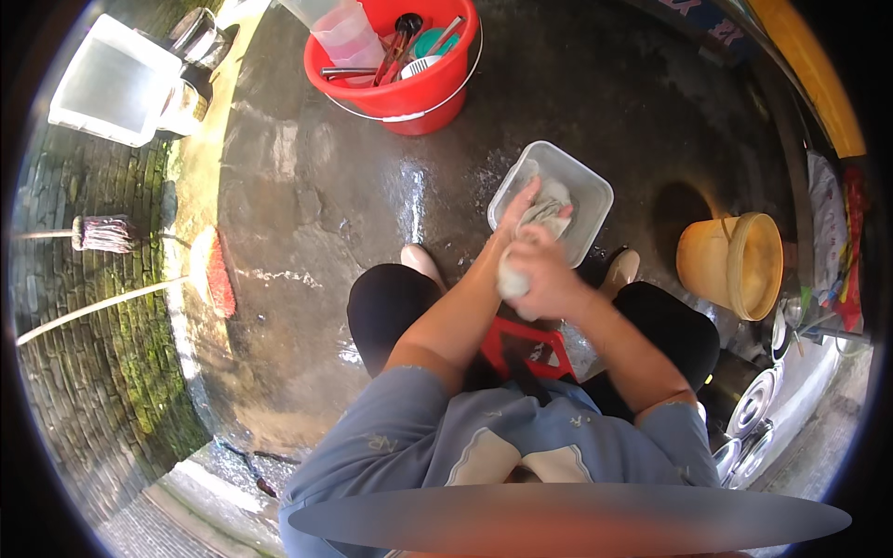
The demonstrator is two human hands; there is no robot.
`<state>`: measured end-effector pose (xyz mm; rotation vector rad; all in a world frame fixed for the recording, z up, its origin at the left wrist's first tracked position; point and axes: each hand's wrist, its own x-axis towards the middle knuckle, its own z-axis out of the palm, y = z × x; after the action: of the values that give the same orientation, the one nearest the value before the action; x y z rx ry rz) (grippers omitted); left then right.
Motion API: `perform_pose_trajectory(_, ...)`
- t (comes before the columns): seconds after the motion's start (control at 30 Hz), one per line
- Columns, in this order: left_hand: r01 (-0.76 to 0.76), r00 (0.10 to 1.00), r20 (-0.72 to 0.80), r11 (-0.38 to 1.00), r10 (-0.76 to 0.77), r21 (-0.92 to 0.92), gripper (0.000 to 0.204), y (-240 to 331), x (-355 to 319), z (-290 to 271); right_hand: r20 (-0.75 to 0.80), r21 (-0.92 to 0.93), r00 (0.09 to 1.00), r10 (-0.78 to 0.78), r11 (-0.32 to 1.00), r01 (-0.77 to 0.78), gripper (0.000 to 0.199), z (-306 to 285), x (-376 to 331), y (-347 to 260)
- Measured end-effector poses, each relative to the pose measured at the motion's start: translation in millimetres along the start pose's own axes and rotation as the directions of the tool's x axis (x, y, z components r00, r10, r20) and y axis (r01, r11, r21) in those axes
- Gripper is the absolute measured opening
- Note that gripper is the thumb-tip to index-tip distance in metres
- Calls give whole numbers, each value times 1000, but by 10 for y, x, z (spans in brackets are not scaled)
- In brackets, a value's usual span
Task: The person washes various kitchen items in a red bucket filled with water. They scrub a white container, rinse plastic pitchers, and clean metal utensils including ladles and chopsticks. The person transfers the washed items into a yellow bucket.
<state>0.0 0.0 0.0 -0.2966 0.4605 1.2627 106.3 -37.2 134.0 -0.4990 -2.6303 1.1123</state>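
Observation:
A greyish-white cloth (549, 206) is bunched between my hands, above a translucent square plastic tub (595, 228) on the wet floor. My left hand (517, 216) is closed on the cloth's far part, near the tub's left side. Nearer to me, my right hand (549, 279) is wrapped round a pale wad, seemingly the cloth's other end. Some blur lies over the right fingers. The tub's bottom is partly hidden by the hands and cloth. Under the hands, between my knees, part of a red plastic stool (561, 353) shows.
A red bucket (419, 110) holds a pinkish jug and several utensils. To the right stands a yellow bucket (712, 263). A red-bristled broom (216, 272) and a mop (102, 234) are at left, below a clear bin (116, 79). Metal lids (753, 405) lie at lower right.

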Motion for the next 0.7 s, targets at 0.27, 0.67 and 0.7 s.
perform_pose_trajectory(0.27,-281,939,-145,940,311,194,39,-83,173,160,-578,43,695,429,866,-499,22,53,428,1182)
perform_pose_trajectory(0.67,-145,970,-175,978,170,147,40,-174,-221,488,-636,103,622,456,850,-517,27,-15,207,1329)
perform_pose_trajectory(0.7,-205,965,-149,975,215,83,40,-86,-240,500,-678,226,567,468,867,-444,27,-119,199,1437)
